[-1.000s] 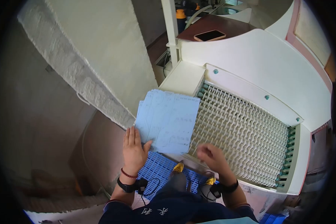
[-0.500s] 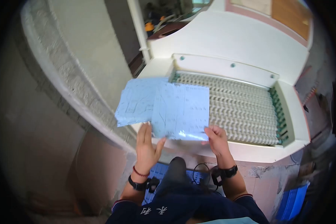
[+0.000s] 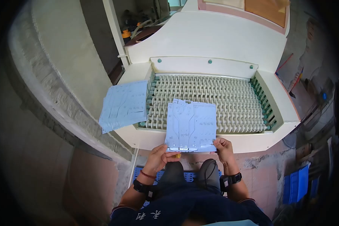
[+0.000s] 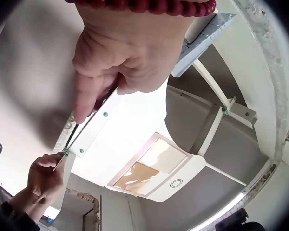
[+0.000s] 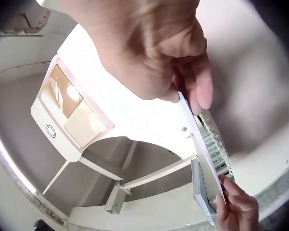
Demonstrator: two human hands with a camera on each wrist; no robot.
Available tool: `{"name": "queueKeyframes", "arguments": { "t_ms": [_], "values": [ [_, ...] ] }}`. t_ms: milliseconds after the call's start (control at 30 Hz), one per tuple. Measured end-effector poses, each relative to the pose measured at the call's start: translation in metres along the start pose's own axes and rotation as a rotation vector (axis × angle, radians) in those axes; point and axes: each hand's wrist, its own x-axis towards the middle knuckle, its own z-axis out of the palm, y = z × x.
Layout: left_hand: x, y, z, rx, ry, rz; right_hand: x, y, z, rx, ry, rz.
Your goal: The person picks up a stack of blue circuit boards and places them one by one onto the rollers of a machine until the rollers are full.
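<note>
Both hands hold a thin light-blue board [image 3: 192, 126] with dark printed lines by its near corners, over the front edge of the roller bed. The left hand [image 3: 157, 158] pinches the near left corner, thumb on top and fingers beneath. At the near right corner the right hand [image 3: 224, 150] pinches the board the same way. Another blue edge peeks out past the board's far side. From the right wrist, the board [image 5: 202, 139] appears nearly edge-on between the hands. A stack of similar blue boards [image 3: 125, 101] lies on the machine's left ledge, apart from both hands.
White rollers [image 3: 207, 90] fill the machine's recessed bed, behind which a white cover [image 3: 203, 37] rises. A rough concrete wall edge [image 3: 60, 86] runs close along the left. Blue crates [image 3: 295, 184] stand on the floor at the right. A blue slatted mat [image 3: 139, 173] lies underfoot.
The held board has come away from the stack and moved right, in front of the rollers. The left hand went from lying flat at the stack to pinching the board; the right hand took its corner.
</note>
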Motion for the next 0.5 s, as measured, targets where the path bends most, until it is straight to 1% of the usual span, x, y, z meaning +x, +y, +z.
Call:
{"name": "queueKeyframes", "arguments": {
  "t_ms": [100, 133, 167, 200, 267, 367, 433, 500],
  "values": [
    [0.008, 0.001, -0.013, 0.033, 0.072, 0.01, 0.005, 0.003, 0.008, -0.081, 0.063, 0.021],
    [0.015, 0.004, -0.014, 0.048, 0.101, 0.022, 0.007, 0.0, 0.01, -0.149, 0.091, 0.017],
    [0.021, 0.005, -0.015, 0.044, 0.094, 0.012, 0.009, -0.002, 0.011, -0.219, 0.12, 0.02],
    [0.024, 0.004, -0.017, 0.041, 0.113, 0.008, 0.009, -0.003, 0.012, -0.221, 0.138, 0.03],
    [0.027, 0.0, -0.021, 0.028, 0.133, -0.02, 0.008, -0.004, 0.011, -0.306, 0.165, -0.025],
    [0.04, -0.003, -0.021, -0.062, 0.144, -0.035, 0.005, -0.006, -0.004, -0.418, 0.195, -0.014],
    [0.039, -0.01, -0.024, -0.008, 0.22, -0.033, -0.005, -0.012, -0.017, -0.415, 0.234, -0.019],
    [0.042, -0.005, -0.026, -0.005, 0.244, -0.022, -0.011, -0.021, -0.038, -0.412, 0.269, -0.031]
  ]
}}
